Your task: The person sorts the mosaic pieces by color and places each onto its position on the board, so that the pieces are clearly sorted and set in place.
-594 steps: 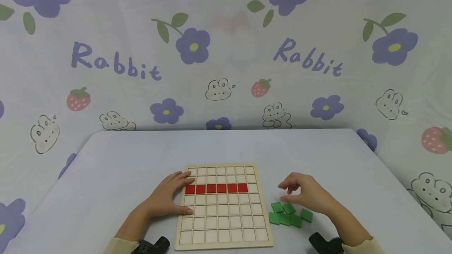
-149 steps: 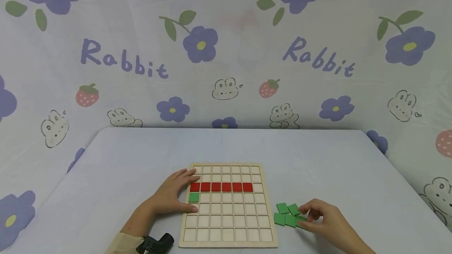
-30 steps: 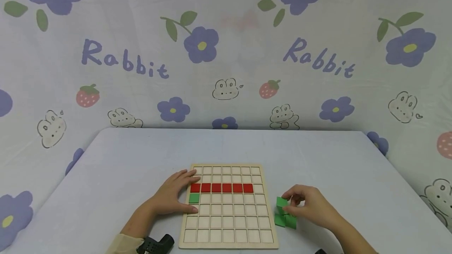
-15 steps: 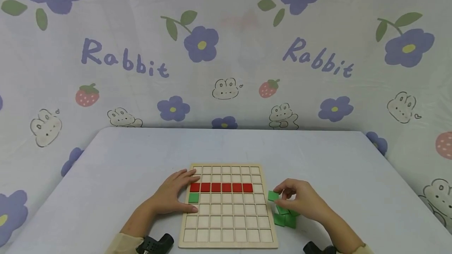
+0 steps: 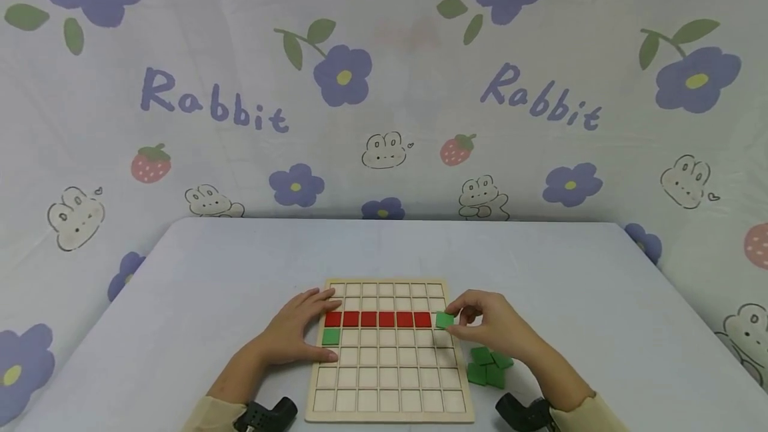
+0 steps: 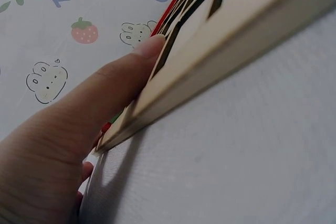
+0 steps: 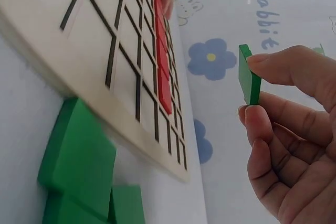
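Note:
A wooden grid board [image 5: 390, 417] lies on the table. Along its third row from the far side runs a line of red square tiles [image 5: 369, 319], and a single green tile [image 5: 331, 337] fills the leftmost cell just below. My left hand [image 5: 294, 329] rests on the board's left edge, fingers and thumb spread; the thumb [image 6: 121, 80] lies over the rim in the left wrist view. Between thumb and fingers, my right hand [image 5: 495, 322] pinches another green tile [image 7: 245, 80], tilted and raised above the board's right side, near the red row's end.
Several loose green tiles [image 5: 489, 369] lie in a cluster right of the board, close to its edge. Each wrist wears a black camera [image 5: 267, 414]. Behind the white table [image 5: 240, 252] hangs a patterned cloth [image 5: 414, 85].
Over the last second my right hand has carried the pinched green tile leftward and away from me, from the loose cluster to over the board. Earlier, one green tile went into the board; the left hand stays.

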{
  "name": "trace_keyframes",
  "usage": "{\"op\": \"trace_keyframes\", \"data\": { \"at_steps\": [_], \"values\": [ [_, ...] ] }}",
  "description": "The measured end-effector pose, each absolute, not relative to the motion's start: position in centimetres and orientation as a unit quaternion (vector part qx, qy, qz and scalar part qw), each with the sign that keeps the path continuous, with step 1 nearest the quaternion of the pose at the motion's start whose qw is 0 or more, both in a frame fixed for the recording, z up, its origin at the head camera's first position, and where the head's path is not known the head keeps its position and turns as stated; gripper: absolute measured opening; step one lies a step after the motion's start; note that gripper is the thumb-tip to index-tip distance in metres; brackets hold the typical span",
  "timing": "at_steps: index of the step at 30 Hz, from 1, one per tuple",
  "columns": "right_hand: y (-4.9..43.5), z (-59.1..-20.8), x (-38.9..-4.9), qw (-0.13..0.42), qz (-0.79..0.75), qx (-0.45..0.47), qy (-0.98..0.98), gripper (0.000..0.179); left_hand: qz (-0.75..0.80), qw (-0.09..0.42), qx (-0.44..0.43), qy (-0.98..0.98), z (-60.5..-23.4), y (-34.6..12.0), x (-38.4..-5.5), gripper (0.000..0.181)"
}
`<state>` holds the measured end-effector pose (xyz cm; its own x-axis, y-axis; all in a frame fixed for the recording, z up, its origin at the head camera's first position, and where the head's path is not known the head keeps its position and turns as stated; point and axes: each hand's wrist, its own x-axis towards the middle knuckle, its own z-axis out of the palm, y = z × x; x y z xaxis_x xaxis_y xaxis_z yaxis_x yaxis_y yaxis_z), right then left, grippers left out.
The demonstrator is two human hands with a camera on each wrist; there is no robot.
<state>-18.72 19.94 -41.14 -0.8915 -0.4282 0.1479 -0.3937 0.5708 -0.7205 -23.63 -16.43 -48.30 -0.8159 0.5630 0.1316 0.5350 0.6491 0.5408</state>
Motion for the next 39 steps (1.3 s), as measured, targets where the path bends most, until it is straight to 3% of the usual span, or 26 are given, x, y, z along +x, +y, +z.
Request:
{"op": "trace_keyframes", "data": {
  "at_steps": [39],
  "values": [
    [13.6, -41.5, -21.9, 0.053, -0.424, -0.256, 0.867, 0.023, 0.288, 0.023, 0.3, 0.909, -47.9, -16.4, -23.5, 0.088]
  ]
}}
